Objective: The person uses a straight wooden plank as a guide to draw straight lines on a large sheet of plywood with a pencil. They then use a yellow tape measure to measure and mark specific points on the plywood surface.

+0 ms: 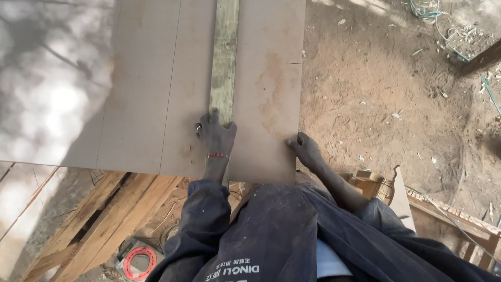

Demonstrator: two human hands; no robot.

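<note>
The left hand (pixel 215 137) lies spread flat on the batten (pixel 224 62) atop the board (pixel 156 94); the right hand (pixel 306 150) grips the board's right edge, fingers curled.

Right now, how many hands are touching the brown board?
2. The left hand lies flat on the brown board, at the near end of the wooden straightedge. The right hand grips the board's right edge.
</note>
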